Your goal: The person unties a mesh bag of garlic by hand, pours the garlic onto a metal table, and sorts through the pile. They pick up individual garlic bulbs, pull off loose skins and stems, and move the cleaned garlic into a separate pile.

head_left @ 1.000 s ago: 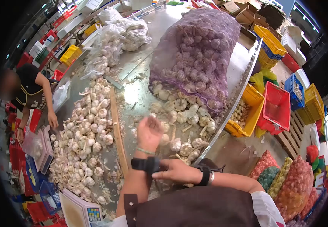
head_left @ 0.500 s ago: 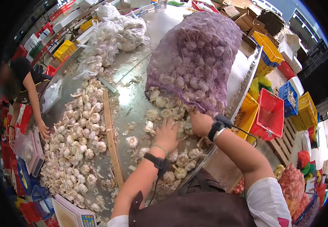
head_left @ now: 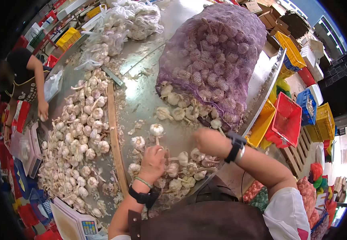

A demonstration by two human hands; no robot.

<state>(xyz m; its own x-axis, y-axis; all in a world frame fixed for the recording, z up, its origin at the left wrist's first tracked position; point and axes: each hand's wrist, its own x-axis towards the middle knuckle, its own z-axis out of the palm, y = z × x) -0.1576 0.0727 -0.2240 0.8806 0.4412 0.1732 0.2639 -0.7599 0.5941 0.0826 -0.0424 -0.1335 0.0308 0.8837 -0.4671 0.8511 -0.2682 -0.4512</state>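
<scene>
My left hand (head_left: 153, 162) is closed on the stem of a garlic bulb (head_left: 156, 129), whose white head points away from me. Off to its right, my right hand (head_left: 211, 143) hangs blurred over the metal table (head_left: 141, 100), its fingers too smeared to read. Loose garlic bulbs (head_left: 190, 170) lie between my hands and the table's near edge. Beyond them stands a big purple mesh sack (head_left: 217, 60) full of garlic, its mouth towards me with bulbs (head_left: 178, 113) spilling out.
A wooden strip (head_left: 115, 140) separates a large garlic heap (head_left: 77, 144) on the left. Bagged garlic (head_left: 105, 44) sits at the back. A scale (head_left: 71, 220) stands near left. Another person's hand (head_left: 43, 110) is beside the heap. Red (head_left: 287, 120) and yellow crates (head_left: 263, 122) flank the right edge.
My left hand has drawn back towards me and closed on a garlic stem. My right hand has left the sack's mouth and come nearer. The other person's hand has lifted from the heap.
</scene>
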